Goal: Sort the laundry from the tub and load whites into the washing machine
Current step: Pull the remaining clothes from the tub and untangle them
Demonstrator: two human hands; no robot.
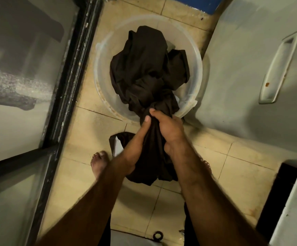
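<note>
Both hands gripped 1 dark garment: the left hand and right hand had their fingers wrapped tight around its bunched middle. Its long axis ran from 12 o'clock, piled in the tub, toward 6 o'clock, hanging over the floor.

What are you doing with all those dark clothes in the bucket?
A person is standing over a clear plastic tub on the tiled floor, pulling out a dark garment. The left hand and the right hand both grip the bunched cloth near the tub's front rim. Part of it still lies heaped in the tub and part hangs down between the arms. A bit of white fabric peeks out underneath, by the rim.
</note>
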